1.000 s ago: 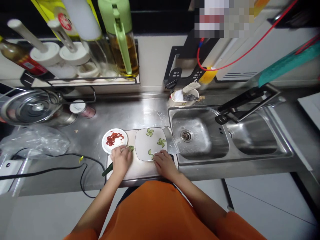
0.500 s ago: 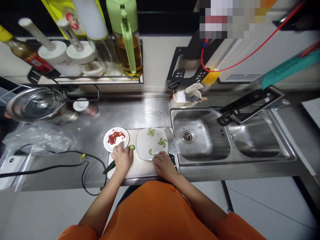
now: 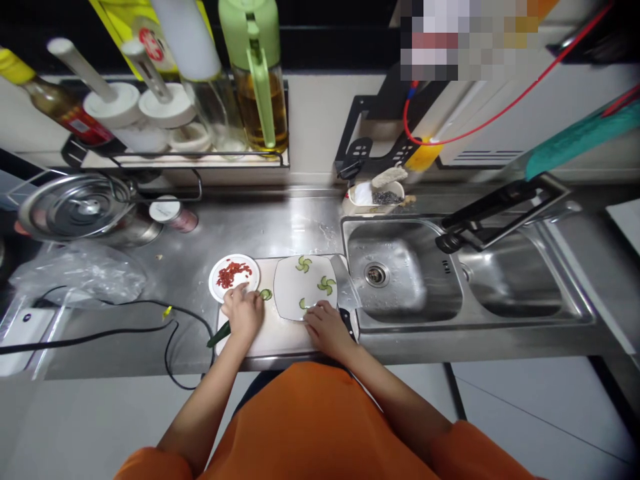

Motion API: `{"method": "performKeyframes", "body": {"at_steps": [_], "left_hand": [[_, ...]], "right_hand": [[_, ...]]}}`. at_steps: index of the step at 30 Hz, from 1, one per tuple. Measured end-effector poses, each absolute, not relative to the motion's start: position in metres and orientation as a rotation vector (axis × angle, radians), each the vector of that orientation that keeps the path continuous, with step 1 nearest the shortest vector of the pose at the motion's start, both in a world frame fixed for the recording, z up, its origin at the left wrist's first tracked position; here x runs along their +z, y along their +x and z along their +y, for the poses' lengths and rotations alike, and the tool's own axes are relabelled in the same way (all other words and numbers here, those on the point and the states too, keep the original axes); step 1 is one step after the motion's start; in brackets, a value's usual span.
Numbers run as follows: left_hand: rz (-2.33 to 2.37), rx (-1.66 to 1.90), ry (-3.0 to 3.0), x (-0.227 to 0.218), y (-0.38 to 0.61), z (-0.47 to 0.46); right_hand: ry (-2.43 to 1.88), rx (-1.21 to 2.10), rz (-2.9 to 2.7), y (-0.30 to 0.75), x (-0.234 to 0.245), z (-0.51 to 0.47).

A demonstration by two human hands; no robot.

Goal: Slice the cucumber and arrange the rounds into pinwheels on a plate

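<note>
My left hand (image 3: 243, 312) rests on the white cutting board (image 3: 275, 339), fingers curled beside a cucumber slice (image 3: 265, 294) and just below the small round plate of red bits (image 3: 234, 275). My right hand (image 3: 325, 327) sits at the near edge of the square white plate (image 3: 306, 288), its fingertips pinching at a green cucumber pinwheel there. Two more cucumber pinwheels lie on that plate. A dark green cucumber end (image 3: 219, 335) pokes out left of my left wrist. A knife (image 3: 344, 290) lies right of the plate.
A double steel sink (image 3: 465, 280) with a black tap lies to the right. Behind stand a rack of oil and sauce bottles (image 3: 200, 100), a pot lid (image 3: 75, 210), a small jar (image 3: 173, 215). A plastic bag (image 3: 75, 273) and black cable (image 3: 125, 327) lie left.
My left hand has shifted slightly up towards the small red plate. The right hand stays at the plate's near edge. The view has drifted a little.
</note>
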State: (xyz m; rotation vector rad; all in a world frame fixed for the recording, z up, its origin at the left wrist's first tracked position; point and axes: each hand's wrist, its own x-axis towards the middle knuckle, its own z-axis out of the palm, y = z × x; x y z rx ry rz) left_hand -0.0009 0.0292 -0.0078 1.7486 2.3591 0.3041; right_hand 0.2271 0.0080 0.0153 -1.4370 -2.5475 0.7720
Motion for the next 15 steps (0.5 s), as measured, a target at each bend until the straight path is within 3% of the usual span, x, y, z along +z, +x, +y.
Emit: {"method": "performKeyframes", "body": {"at_steps": [9,15], "left_hand": [[2.283,0.570,1.750,-0.003,-0.015,0.026],[1.850,0.791,1.723,0.006,-0.021,0.025]], "right_hand": [[-1.369,0.827,-2.406,0.222,0.009,0.015],[-1.340,0.993,-2.041,0.202,0.003,0.035]]}}
